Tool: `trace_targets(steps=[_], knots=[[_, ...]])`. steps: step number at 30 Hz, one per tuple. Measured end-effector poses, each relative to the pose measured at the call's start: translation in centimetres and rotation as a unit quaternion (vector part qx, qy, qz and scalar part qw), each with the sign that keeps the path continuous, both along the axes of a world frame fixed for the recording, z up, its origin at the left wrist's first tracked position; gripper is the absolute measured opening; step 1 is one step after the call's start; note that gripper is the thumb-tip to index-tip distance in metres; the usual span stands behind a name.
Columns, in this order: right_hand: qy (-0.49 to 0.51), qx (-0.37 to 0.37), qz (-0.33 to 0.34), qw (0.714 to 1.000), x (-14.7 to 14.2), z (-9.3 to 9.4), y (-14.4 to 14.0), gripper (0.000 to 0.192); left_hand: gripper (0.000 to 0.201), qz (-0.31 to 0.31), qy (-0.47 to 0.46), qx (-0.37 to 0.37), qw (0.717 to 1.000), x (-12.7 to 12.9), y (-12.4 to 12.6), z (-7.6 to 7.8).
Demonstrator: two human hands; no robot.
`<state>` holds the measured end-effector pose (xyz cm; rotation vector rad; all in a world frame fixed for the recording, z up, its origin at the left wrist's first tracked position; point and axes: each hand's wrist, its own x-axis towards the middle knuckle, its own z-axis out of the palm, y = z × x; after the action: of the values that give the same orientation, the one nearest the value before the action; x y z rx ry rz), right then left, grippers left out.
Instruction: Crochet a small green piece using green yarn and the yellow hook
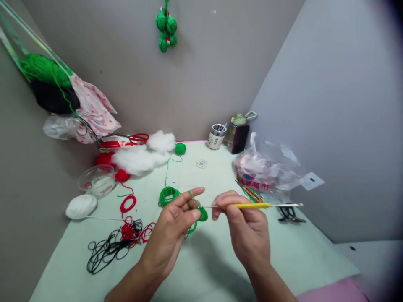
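Between thumb and fingers, my left hand [171, 228] pinches a small green crochet piece [203, 214]. Green yarn runs up over its raised index finger. My right hand [247, 228] grips a crochet hook [248, 206] by its yellow handle, held level. One metal end of the hook points left and meets the green piece; the other end sticks out to the right. Whether the hook tip is inside a stitch, I cannot tell. Just behind my left hand lies a coil of green yarn [169, 196], with a strand leading back to a small green ball [180, 149].
At left are tangled black cord [108, 251], red yarn [127, 204], a white yarn ball [82, 206], a clear plastic bowl [97, 180] and white stuffing [141, 161]. A plastic bag [264, 167], phone [241, 139], bottle [231, 132] and pen can [216, 137] stand behind, rightward.
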<state>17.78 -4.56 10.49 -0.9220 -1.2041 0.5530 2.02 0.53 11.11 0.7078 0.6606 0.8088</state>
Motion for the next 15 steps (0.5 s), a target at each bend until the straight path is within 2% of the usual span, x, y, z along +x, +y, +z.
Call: trace_targets(steps=[3, 5, 7, 9, 11, 13, 15], knots=[[-0.063, 0.012, -0.018, 0.998, -0.9, 0.0, 0.5, 0.019, 0.047, 0.021, 0.01, 0.027, 0.999, 0.1, 0.1, 0.2], [-0.136, 0.032, -0.053, 0.989, -1.5, -0.3, 0.7, 0.025, 0.048, 0.049, 0.012, 0.036, 0.998, 0.2, 0.3, 0.1], [-0.233, 0.064, -0.096, 0.966, -1.9, -0.7, 0.7, 0.033, 0.051, 0.055, -0.002, 0.019, 0.998, 0.2, 0.6, -0.1], [-0.295, 0.088, -0.122, 0.944, -2.0, -1.0, 0.8, 0.037, 0.054, 0.032, -0.027, -0.024, 0.999, 0.1, 0.9, -0.4], [-0.251, 0.071, -0.122, 0.958, -1.8, -1.0, 1.2, 0.031, 0.052, 0.016, -0.044, -0.072, 0.996, -0.2, 1.4, -0.7], [-0.122, 0.023, -0.092, 0.988, -1.6, -0.9, 1.8, 0.025, 0.047, 0.026, -0.045, -0.096, 0.994, -0.5, 1.9, -0.8], [-0.004, -0.022, -0.037, 0.999, -1.4, -0.8, 2.4, 0.022, 0.045, 0.038, -0.032, -0.089, 0.995, -0.7, 2.3, -0.7]])
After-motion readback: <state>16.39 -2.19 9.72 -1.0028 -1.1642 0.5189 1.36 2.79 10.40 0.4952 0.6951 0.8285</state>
